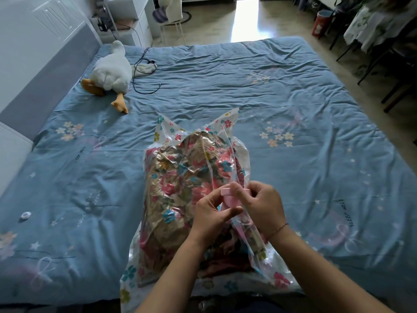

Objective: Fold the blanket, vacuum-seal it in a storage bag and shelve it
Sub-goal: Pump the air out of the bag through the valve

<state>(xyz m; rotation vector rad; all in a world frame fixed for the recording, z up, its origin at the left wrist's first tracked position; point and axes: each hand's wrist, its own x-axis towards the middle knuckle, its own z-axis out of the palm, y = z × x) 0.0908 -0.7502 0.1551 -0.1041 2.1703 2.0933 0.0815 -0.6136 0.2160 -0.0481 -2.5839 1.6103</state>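
Bed [293,91] | bag [163,129] holds blanket [180,177] | left hand [208,216], right hand [265,208] pinch clip [226,191]

both forearms bare to frame edge; l hand [209,214] & r hand [265,208] bare too. thin reddish string bracelet [279,229] round r wrist, single strand.

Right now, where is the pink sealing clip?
In the head view the pink sealing clip sits low centre, pinched between the left hand and right hand, on the zip strip along the right side of the storage bag.
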